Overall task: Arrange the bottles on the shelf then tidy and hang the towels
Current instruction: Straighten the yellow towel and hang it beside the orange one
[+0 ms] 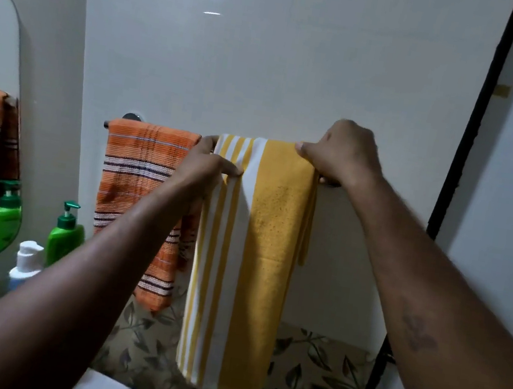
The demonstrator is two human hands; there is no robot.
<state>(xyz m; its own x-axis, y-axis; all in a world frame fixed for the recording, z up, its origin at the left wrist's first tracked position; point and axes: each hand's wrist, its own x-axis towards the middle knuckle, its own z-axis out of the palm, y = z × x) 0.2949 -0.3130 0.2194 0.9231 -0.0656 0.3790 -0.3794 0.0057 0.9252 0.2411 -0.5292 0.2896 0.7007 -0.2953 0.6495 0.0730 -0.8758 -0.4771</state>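
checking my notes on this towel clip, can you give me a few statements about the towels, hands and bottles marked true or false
1. Both hands are on the yellow striped towel. True: the left hand holds its top left edge, and the right hand holds its top right.
2. The orange towel hangs to the right of the yellow one. False: it hangs to its left.
3. A green pump bottle stands next to a white bottle. True.
4. The yellow striped towel lies bunched on the floor. False: it hangs straight down from its top edge.
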